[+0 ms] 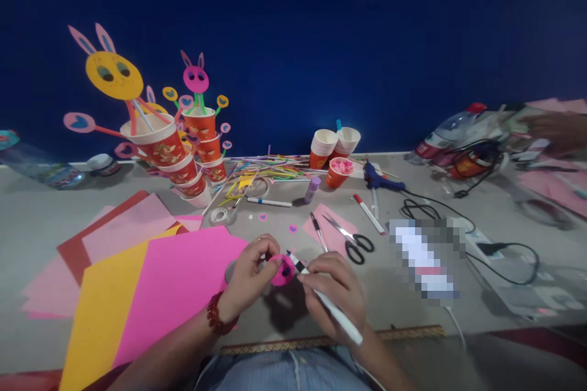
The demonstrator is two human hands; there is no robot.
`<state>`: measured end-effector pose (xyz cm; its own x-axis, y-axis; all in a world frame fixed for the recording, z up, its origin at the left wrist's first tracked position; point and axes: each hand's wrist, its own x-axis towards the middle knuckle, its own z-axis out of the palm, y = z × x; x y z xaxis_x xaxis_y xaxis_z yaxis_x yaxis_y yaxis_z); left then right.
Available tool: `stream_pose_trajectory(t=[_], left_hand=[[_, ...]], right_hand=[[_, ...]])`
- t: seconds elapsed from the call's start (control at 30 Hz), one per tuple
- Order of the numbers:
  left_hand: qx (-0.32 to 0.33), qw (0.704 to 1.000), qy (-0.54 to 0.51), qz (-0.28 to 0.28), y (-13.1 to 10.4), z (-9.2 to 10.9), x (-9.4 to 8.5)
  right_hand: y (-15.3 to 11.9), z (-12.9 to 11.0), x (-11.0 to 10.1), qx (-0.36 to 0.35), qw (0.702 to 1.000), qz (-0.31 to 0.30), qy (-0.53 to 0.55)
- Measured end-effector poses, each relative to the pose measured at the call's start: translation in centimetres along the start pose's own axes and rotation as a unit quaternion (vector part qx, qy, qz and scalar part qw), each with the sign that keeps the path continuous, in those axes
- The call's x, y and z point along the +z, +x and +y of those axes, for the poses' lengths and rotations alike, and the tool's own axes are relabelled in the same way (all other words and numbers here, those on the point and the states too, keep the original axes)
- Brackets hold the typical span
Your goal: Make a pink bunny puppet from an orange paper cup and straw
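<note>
Between the thumb and fingers of my left hand (252, 272) is a small bright pink paper disc (281, 270) with a dark patch on it. My right hand (337, 293) grips a white marker (337, 313), its dark tip pointing up and left, close to the disc's upper edge; whether it touches, I cannot tell. Just beyond my hands lie a pen (318, 226) and black-handled scissors (351, 238) on a pink paper piece (337, 220). Tiny pink cut-outs with blue hearts (293, 228) are scattered on the table. Left of my left hand spreads a bright pink sheet (178, 281).
Stacked red cups topped with paper rabbits (158, 143) stand at the back left. Coloured sticks (270, 168), paper cups (323, 148) and a blue glue gun (380, 178) line the back. Cables, a power strip (481, 247) and another person's blurred arm (553, 133) are at the right.
</note>
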<state>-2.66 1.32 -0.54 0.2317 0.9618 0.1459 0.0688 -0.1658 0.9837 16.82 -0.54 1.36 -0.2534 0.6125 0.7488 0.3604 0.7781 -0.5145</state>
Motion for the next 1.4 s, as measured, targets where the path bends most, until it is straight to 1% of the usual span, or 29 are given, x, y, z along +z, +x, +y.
stream_pose_trajectory(t=[0.13,0.33,0.67,0.9,1.1,1.27,1.4], left_hand=[[0.002,1.000,-0.004,0.000,-0.1,0.1,0.0],[0.004,1.000,-0.002,0.000,-0.1,0.2,-0.1],[0.013,1.000,0.005,0.001,-0.1,-0.2,-0.1],[0.013,1.000,0.010,-0.001,-0.2,0.0,0.0],[0.016,1.000,0.011,0.000,-0.2,0.0,0.0],[0.014,1.000,0.012,-0.001,-0.2,0.0,0.0],[0.016,1.000,0.015,0.001,-0.2,0.0,0.0]], right_hand=[[-0.1,0.1,0.2,-0.005,1.000,-0.017,-0.004],[-0.1,0.2,0.4,-0.006,1.000,-0.019,-0.014],[0.0,0.4,-0.6,0.020,0.999,-0.004,-0.041],[-0.1,0.2,-0.1,-0.002,0.999,-0.022,-0.026],[-0.1,0.3,-0.4,0.009,0.999,-0.009,-0.045],[-0.1,0.2,-0.3,-0.002,0.999,-0.017,-0.029],[-0.1,0.1,-0.3,0.006,1.000,-0.007,-0.030]])
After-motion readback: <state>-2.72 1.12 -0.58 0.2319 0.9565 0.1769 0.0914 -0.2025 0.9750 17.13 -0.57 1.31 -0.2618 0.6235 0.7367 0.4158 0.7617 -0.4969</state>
